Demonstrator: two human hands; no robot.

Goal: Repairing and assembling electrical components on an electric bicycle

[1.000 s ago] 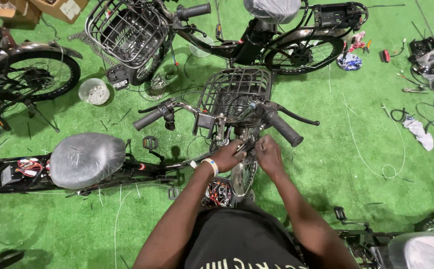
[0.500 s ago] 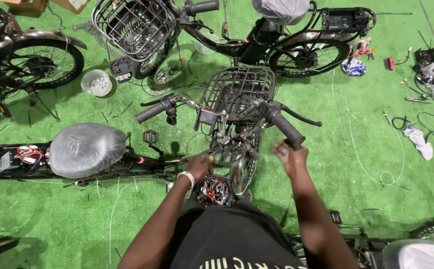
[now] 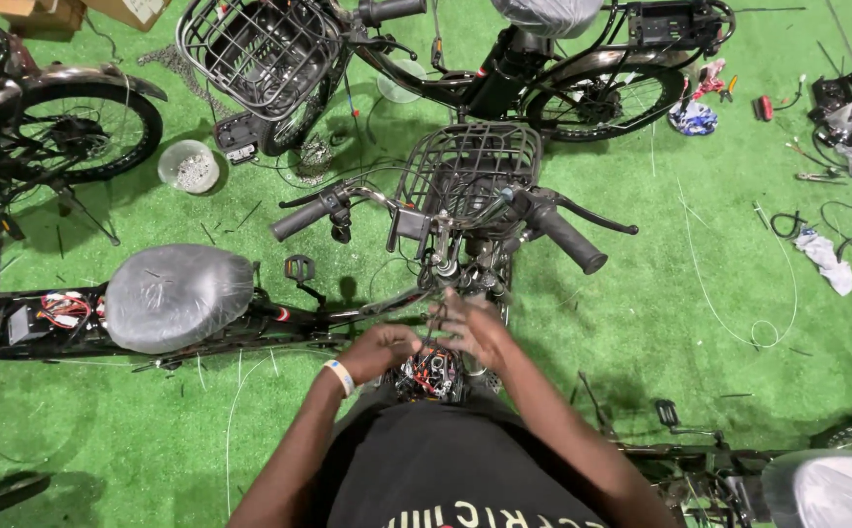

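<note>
An electric bicycle stands in front of me, with a wire basket [image 3: 467,168] and black handlebar grips [image 3: 571,241] above its head tube. Just below the stem lies a bundle of coloured wires [image 3: 429,373] in the open frame. My left hand [image 3: 379,350], with a white wristband, reaches into that bundle with curled fingers. My right hand [image 3: 472,330] is over the wires beside the head tube, its fingers pinching thin cables. Both hands are close together, almost touching.
A bike frame with a plastic-wrapped seat [image 3: 179,296] lies at left. Another bicycle with a basket [image 3: 260,47] stands behind. A white bowl of small parts [image 3: 188,165] sits on the green turf. Tools and cables [image 3: 842,98] are scattered at right.
My right hand came down from the right handlebar grip to the wires below the stem. My left hand moved right, deeper into the wire bundle. The view shifted slightly.
</note>
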